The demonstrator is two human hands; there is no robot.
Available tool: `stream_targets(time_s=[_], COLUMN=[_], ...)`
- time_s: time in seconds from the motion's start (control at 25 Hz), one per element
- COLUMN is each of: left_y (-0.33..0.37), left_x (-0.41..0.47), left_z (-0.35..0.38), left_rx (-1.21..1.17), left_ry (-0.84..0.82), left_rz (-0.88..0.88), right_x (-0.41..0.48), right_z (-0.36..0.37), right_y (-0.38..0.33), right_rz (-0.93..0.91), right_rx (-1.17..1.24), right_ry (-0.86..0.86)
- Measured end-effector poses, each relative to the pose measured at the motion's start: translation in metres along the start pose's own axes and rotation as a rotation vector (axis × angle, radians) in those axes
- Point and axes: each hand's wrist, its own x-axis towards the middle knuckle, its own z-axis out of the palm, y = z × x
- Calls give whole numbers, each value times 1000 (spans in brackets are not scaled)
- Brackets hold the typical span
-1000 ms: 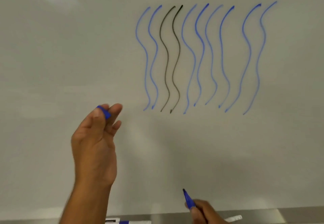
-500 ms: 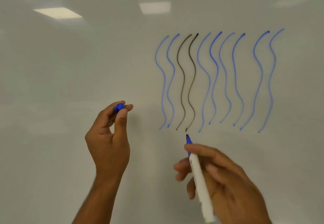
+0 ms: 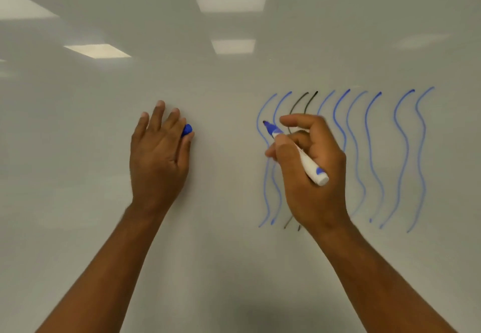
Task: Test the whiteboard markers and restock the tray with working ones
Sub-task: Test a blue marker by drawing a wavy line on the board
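Marker [image 3: 311, 168] is grasped in right hand [image 3: 312, 176], pinched between thumb and curled fingers near the writing end, as for writing. Its long axis is seen running from the white butt at lower right, clear of the hand, to the tip [image 3: 266, 124] at upper left. From the grip the tip points up and left, and lies just beside the leftmost of the blue lines [image 3: 403, 137] on the board [image 3: 91, 129]. Contact between tip and board cannot be told. The marker is noted as a white barrel with a blue collar, a blue mark near the butt, and a dark, wet-looking nib. A row of wavy vertical lines is recorded on the board, mostly blue, with two black lines [image 3: 311, 99] among them, partly hidden behind the right hand. The blue cap [image 3: 187, 130] is held at the thumb side of left hand [image 3: 158, 155], whose fingers are raised against the board; the pinch itself is hidden by the back of the hand. Cap and tip are well apart, the cap to the left. The next stroke is judged to belong to the right hand, started left of the existing row. The tray is not in view.
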Motion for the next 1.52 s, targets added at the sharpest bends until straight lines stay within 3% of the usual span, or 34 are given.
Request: stream_targets(time_s=[0.2,0.32,0.56,0.96,1.04,1.24,1.52], left_y=[-17,-19,-21,-20,-21,-18,-18], left_x=[3,2,0,0,0,1,3], left_z=[20,23,24,26,25,24,22], left_rx=[-53,-79,-100,-89,-91,-86,-87], left_ry=[35,64,34,55,53,55,45], left_rz=[95,80,69,73,71,69,64], right_x=[39,48,42,-154,-160,-125,-9], right_z=[22,31,42,30,35,22,32], right_y=[18,26,32,82,83,55,6], right_rz=[-171,-150,-177,-64,-9,194,-118], right_rx=[-198,-269,-394,-773,-728,-333,-323], right_ry=[162,203,168,-11,-67,48,185])
